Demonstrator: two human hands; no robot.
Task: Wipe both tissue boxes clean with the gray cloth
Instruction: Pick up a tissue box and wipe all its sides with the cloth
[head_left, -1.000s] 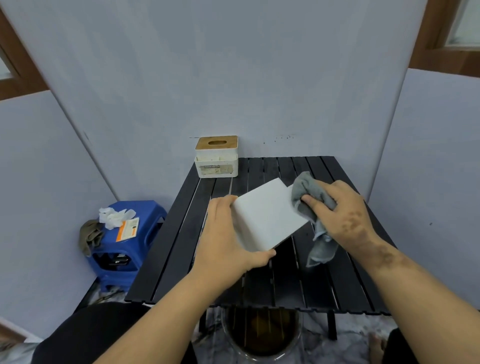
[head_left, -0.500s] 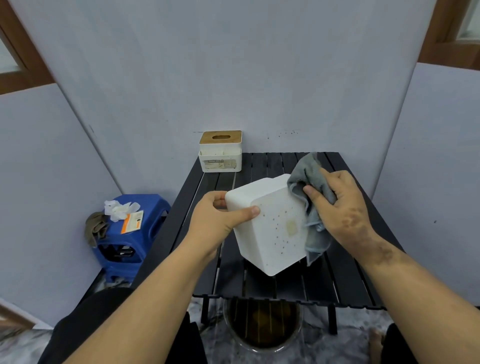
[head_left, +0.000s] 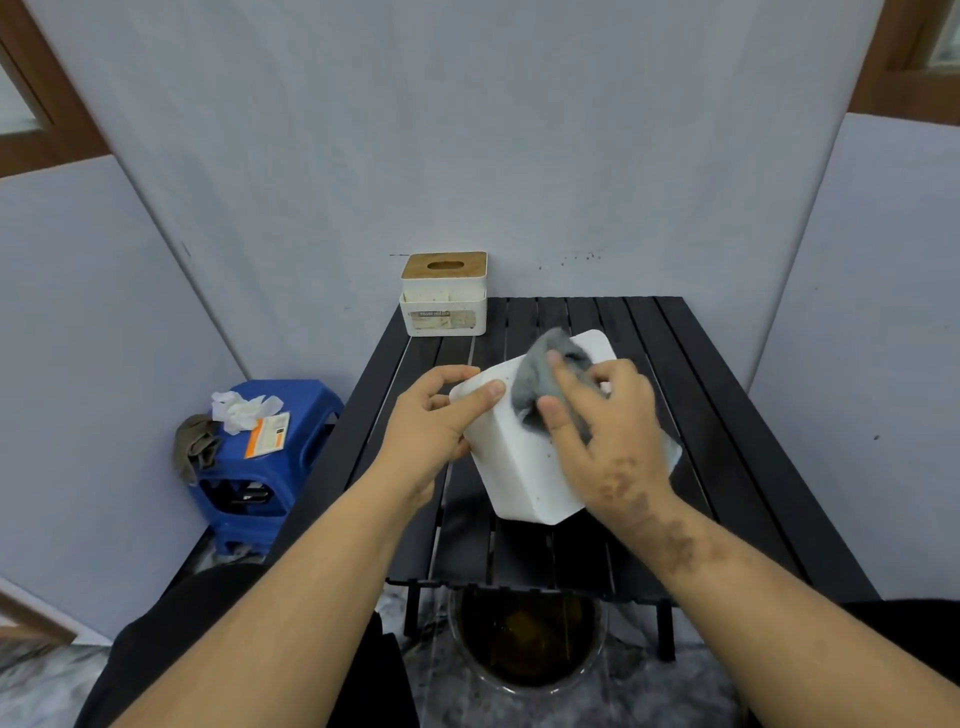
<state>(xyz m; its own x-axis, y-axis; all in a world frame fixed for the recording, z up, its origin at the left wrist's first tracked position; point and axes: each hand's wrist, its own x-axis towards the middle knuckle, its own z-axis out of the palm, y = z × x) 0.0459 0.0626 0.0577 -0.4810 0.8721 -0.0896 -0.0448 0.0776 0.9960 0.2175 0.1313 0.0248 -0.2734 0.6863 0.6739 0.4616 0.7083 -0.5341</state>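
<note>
At the far left, beside the black slatted bench (head_left: 727, 415), a blue stool (head_left: 280, 467) carries crumpled white tissue (head_left: 241, 410) and an orange-and-white card (head_left: 267, 435). At the bench's back left corner stands a tissue box with a wooden lid (head_left: 444, 293), upright against the wall. Nearer, the left hand (head_left: 431, 426) is closed around the left edge of a white tissue box (head_left: 519, 467), holding it tilted above the bench, thumb on its upper face. The right hand (head_left: 605, 431), fingers spread and curled, presses the gray cloth (head_left: 540, 384) flat onto that box's upper face.
</note>
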